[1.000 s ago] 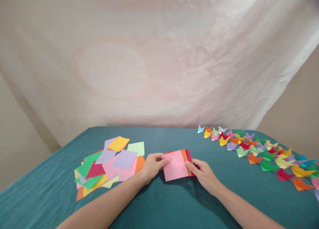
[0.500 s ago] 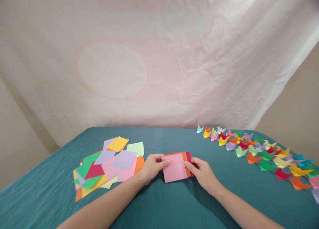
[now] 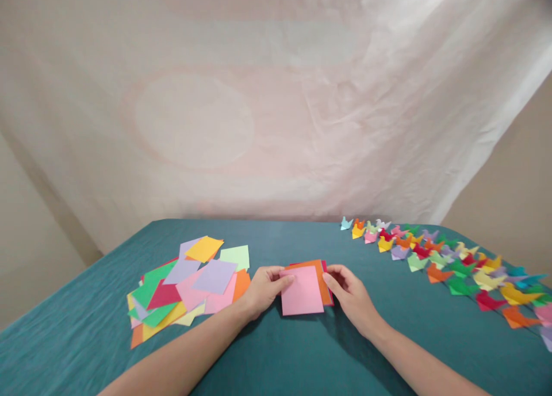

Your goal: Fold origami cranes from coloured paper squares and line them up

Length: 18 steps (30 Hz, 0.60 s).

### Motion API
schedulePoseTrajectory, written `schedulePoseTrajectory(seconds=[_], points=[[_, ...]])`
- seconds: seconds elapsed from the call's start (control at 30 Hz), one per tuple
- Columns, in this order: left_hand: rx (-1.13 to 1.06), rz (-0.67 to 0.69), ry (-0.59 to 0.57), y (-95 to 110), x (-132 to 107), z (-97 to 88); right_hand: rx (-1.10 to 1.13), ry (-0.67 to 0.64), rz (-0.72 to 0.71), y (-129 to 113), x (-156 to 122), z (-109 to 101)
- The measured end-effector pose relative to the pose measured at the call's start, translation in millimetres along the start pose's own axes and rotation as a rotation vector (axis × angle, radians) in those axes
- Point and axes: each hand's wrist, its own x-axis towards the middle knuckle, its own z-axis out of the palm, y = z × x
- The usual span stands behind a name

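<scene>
Just above the table, both hands hold a few square sheets of coloured paper. A pink sheet (image 3: 302,292) lies in front, an orange sheet (image 3: 324,287) shows behind its right side, and a thin strip of a red sheet (image 3: 325,265) peeks out at the back. My left hand (image 3: 266,289) pinches the left edge, its thumb on the pink sheet and its fingers hidden behind. On the right, my right hand (image 3: 350,295) grips the orange and red sheets at their right edge, thumb in front and fingers bent behind them.
A loose pile of coloured paper squares (image 3: 215,276) lies left of my left forearm. Several rows of small folded paper birds (image 3: 437,273) stand along the right side. A teal cloth (image 3: 276,356) covers the table, and a pale hanging sheet (image 3: 276,126) rises behind it.
The sheets have fanned apart: more of the orange one shows beside the pink, and less of the red. My right hand has shifted slightly up and its grip has changed.
</scene>
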Motion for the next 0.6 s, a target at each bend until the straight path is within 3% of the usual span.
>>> schedulePoseTrajectory(seconds=[0.1,0.6], points=[[-0.015,-0.002,-0.005,0.0,-0.1,0.0,-0.022,0.121,-0.045,0.7,1.0,-2.4],[0.07,-0.003,-0.022,-0.2,-1.1,-0.1,-0.164,0.042,-0.155,2.8,1.2,-7.0]])
